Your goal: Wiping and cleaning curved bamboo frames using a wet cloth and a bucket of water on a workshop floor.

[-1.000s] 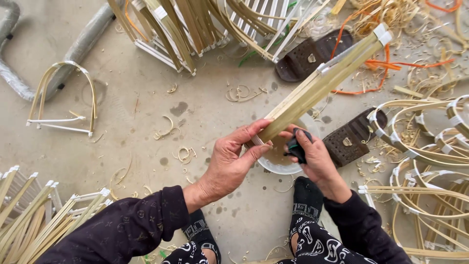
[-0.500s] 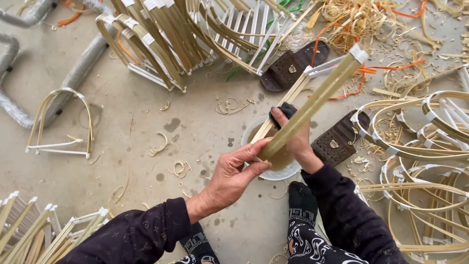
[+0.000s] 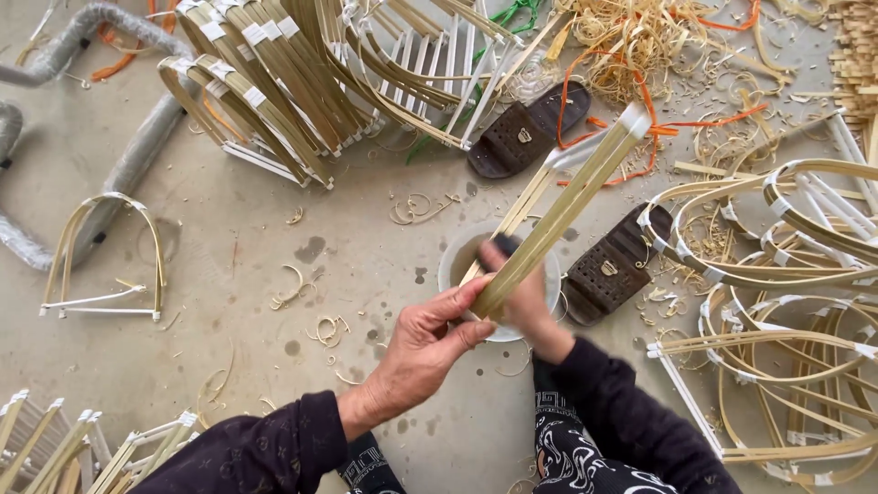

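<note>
Fingers of our left hand close around the lower end of a bundle of bamboo strips, thumb pressed against it. Head view only. Our right hand sits behind the bundle, wrapped on a dark tool; its grip is partly hidden. Directly under both hands stands a white bowl. From the bowl, the bundle slants up and right, its taped tip near orange cord. Two brown sandals lie just beyond the bowl.

Soft, even daylight over the grey floor, shadows faint and short, no glare; picture sharp, only slight wide-angle bending out at the edges
</note>
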